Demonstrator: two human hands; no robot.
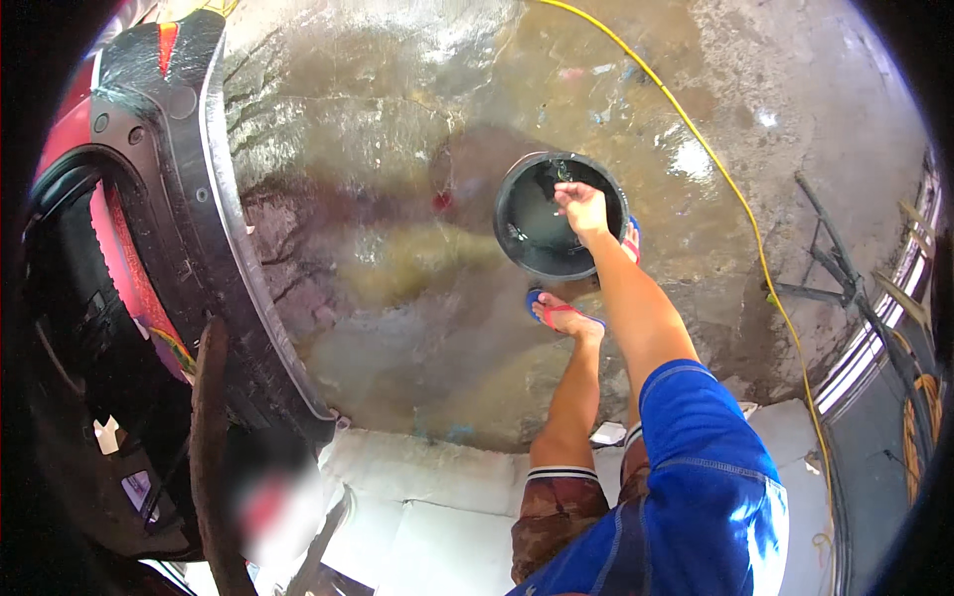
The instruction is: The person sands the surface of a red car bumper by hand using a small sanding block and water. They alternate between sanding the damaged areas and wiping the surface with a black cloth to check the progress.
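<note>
A round black bucket point(516, 176) stands on the wet floor in front of my feet, with cloudy greyish liquid point(540, 221) inside. Over its opening is my right hand point(582, 207), palm partly turned up, fingers curled in toward the thumb. Just past the fingertips shows a small glinting patch point(563, 172); whether it is splashed water or something pinched is too small to tell. My right arm point(641, 308) reaches in from a blue sleeve at the lower right. My left hand is out of the picture.
A yellow hose point(717, 164) runs down the right side of the wet concrete floor point(397, 119). A large black car bumper point(164, 189) stands at the left. Dark metal bars point(840, 263) lie at the right. My sandalled foot point(564, 314) is close to the bucket.
</note>
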